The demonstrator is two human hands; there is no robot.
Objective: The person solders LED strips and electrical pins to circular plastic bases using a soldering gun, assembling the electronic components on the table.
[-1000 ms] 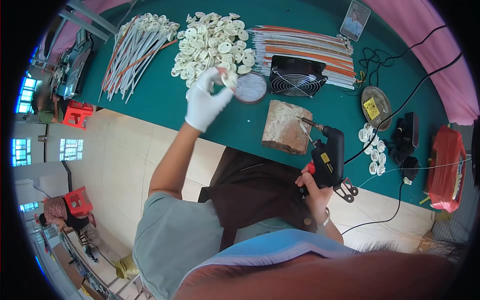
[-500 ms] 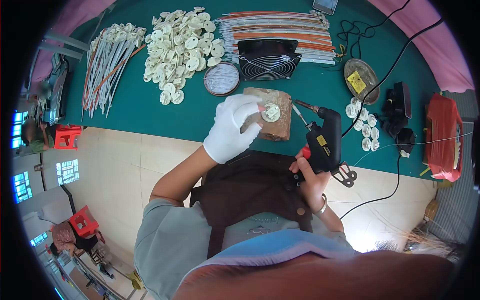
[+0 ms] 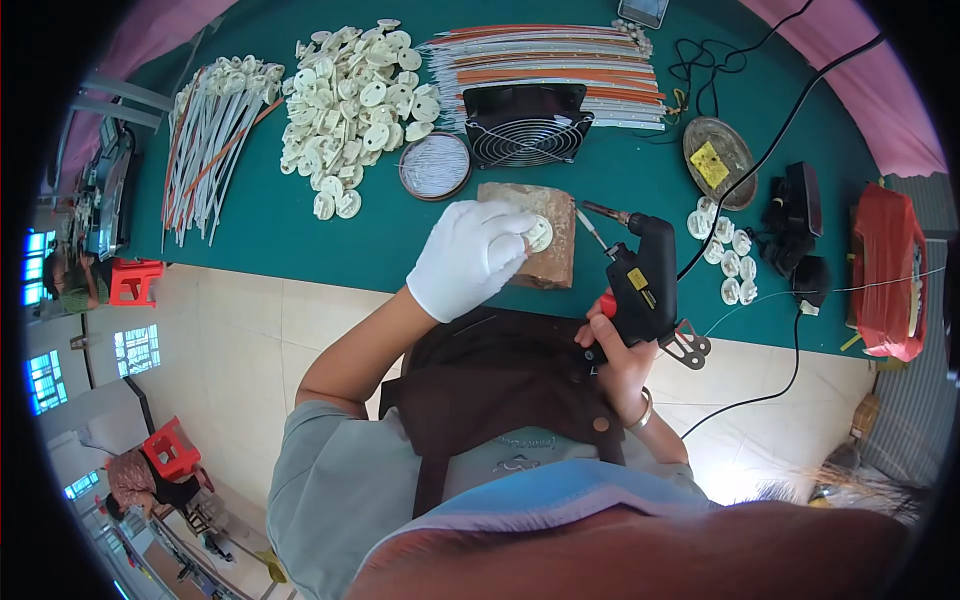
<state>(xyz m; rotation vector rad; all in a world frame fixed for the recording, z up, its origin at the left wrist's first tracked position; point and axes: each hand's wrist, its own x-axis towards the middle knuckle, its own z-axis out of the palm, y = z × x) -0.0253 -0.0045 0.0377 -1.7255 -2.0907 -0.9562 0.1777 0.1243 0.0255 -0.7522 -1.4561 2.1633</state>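
My left hand (image 3: 468,258), in a white glove, has its fingertips closed on the edge of a round white disc (image 3: 539,234). The disc rests on a brown block (image 3: 553,271) near the table's front edge. Bare and wrapped round its handle, my right hand (image 3: 622,360) holds a black soldering gun (image 3: 645,290) with a red trigger. The gun's tip points up and left, just right of the block and apart from the disc. Behind the block are a black fan (image 3: 528,125) and a round dish (image 3: 435,166) of thin white pieces.
A heap of white discs (image 3: 350,110) lies at the back left, beside bundled strips (image 3: 205,150). More strips (image 3: 560,70) lie behind the fan. At right are an oval dish (image 3: 738,160) with a yellow sponge, several discs, cables and a red bag (image 3: 885,270). Seated people are at far left.
My left hand has come from the disc heap to the block, and its fingers have closed on the disc there. The camera view has shifted. My right hand still holds the soldering gun.
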